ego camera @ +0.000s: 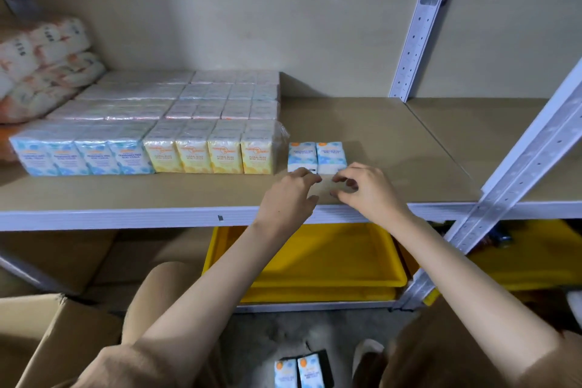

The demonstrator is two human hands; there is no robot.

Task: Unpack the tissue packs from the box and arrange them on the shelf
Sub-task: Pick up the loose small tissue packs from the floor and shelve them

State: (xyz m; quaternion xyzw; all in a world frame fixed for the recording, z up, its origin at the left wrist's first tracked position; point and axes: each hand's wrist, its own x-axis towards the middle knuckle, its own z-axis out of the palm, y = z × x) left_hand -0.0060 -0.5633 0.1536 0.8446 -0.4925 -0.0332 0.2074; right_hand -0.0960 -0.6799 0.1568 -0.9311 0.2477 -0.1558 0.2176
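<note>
Two loose blue tissue packs (316, 157) stand upright side by side, touching, on the shelf (393, 148), just right of the yellow wrapped tissue packs (209, 153). Left of the yellow ones stand blue wrapped packs (83, 156), with further rows behind. The cardboard box (47, 337) sits open below the shelf, at its left.

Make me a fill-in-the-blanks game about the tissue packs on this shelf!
1. The two loose blue packs stand to the ___ of the yellow packs.
2. Under the shelf sits a tray coloured ___.
3. Both hands, left hand and right hand, hold ___.

Missing words: right; yellow; nothing
</note>
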